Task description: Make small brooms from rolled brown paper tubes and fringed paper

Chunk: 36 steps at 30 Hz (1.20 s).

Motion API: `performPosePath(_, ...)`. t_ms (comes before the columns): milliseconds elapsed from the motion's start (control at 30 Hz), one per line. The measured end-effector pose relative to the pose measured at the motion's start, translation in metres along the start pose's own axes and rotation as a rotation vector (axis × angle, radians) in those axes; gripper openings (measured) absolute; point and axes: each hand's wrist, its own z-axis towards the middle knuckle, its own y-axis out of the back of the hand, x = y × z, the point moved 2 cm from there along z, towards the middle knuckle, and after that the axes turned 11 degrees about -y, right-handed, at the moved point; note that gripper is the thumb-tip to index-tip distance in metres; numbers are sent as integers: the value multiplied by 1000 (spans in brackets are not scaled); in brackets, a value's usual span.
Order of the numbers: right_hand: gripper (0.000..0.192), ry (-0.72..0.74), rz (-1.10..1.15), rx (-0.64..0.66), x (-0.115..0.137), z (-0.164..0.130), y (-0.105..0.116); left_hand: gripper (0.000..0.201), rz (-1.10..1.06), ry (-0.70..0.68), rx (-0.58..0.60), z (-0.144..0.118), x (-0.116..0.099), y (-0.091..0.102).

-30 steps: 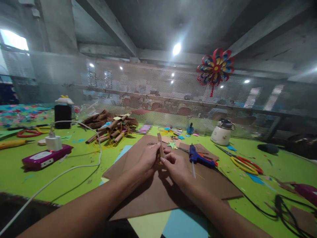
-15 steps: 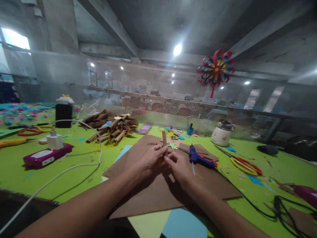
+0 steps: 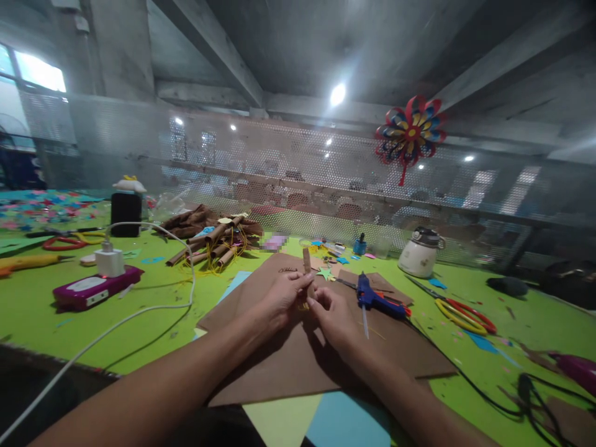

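My left hand (image 3: 279, 298) and my right hand (image 3: 331, 315) meet over a brown paper sheet (image 3: 298, 366), both pinching a small brown paper roll (image 3: 306, 259) that stands nearly upright between the fingertips. Yellow strands hang at the roll's lower end, between my fingers. A blue glue gun (image 3: 372, 298) lies on the brown sheet just right of my right hand. A small green star (image 3: 324, 272) lies beyond the roll.
A pile of brown paper rolls with yellow strands (image 3: 212, 239) lies far left of centre. Red-and-yellow scissors (image 3: 463, 312), a white jar (image 3: 420, 254), a purple device with a white charger (image 3: 90, 288), black cables (image 3: 521, 397) sit on the green table (image 3: 153, 292). A perforated screen (image 3: 298, 180) backs it.
The roll has gone from leaning left to nearly upright, and both hands have shifted slightly on it. The view has drifted a little to the left.
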Motion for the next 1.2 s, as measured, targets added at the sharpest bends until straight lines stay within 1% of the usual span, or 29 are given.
performPosePath(167,16,-9,-4,25,2,-3,-3,21,-14,-16,20,1,-1,-1)
performPosePath(267,13,-33,38,46,6,-5,-4,21,-3,-35,0,2,0,1)
performPosePath(367,9,-85,106,75,9,-7,-5,21,50,-49,-8,3,3,3)
performPosePath(433,12,-109,152,72,11,-7,-4,24,95,-60,-12,2,5,4)
performPosePath(500,22,-95,169,54,12,-7,-4,26,120,-81,-19,1,6,4)
performPosePath(567,30,-70,146,27,10,-6,-3,28,116,-95,-22,0,7,3)
performPosePath(633,33,-58,105,-8,6,-4,-3,28,86,-94,-21,0,8,2)
performPosePath(733,29,-59,69,-22,2,-3,-5,27,51,-87,-18,1,7,2)
performPosePath(900,12,-34,79,49,6,-8,-9,22,12,-71,-40,2,2,2)
performPosePath(1033,10,17,14,36,12,-13,-10,24,12,-49,-69,0,-2,-1)
performPosePath(1200,8,40,-52,-7,13,-16,-11,26,28,-89,-50,-2,-3,-2)
